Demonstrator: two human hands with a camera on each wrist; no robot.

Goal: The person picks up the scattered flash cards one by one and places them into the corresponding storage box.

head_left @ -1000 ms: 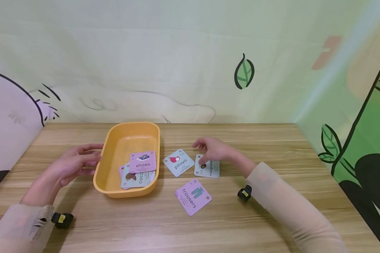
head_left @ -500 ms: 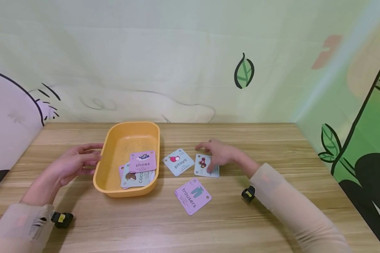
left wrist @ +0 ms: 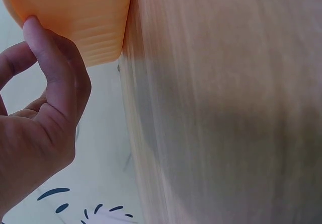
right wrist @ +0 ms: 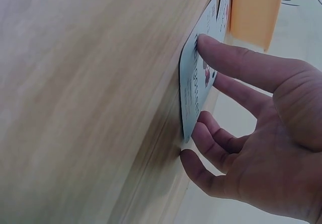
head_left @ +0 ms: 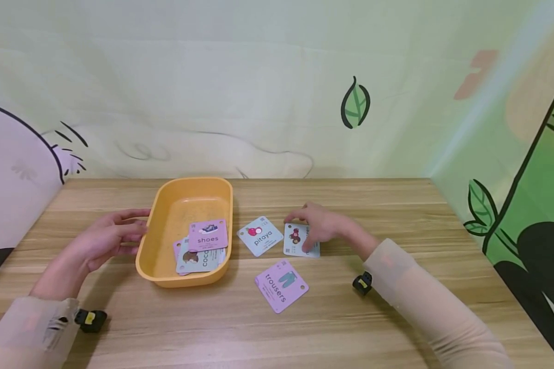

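My left hand [head_left: 108,238] rests its fingertips against the left outer side of a yellow-orange plastic tray [head_left: 149,241]. In the left wrist view, the fingers [left wrist: 53,73] are loosely bent, with one tip at the tray's wall [left wrist: 95,27]. Inside the tray, a purple shoes card [head_left: 208,237] overlaps a light blue coconut card [head_left: 191,260] and others beneath. My right hand [head_left: 324,223] pinches a light blue mangosteen card [head_left: 295,241]: in the right wrist view the thumb [right wrist: 221,53] presses its face and fingers reach its far edge.
Between tray and right hand lies a light blue pitaya card [head_left: 260,237]. A purple trousers card [head_left: 281,287] lies nearer the front. The wooden table [head_left: 203,328] ends at a printed cloth backdrop [head_left: 277,102] behind and on the right.
My right hand has shifted slightly right and settled its thumb on the mangosteen card, whose front edge has moved slightly. My left hand and the tray stay in place.
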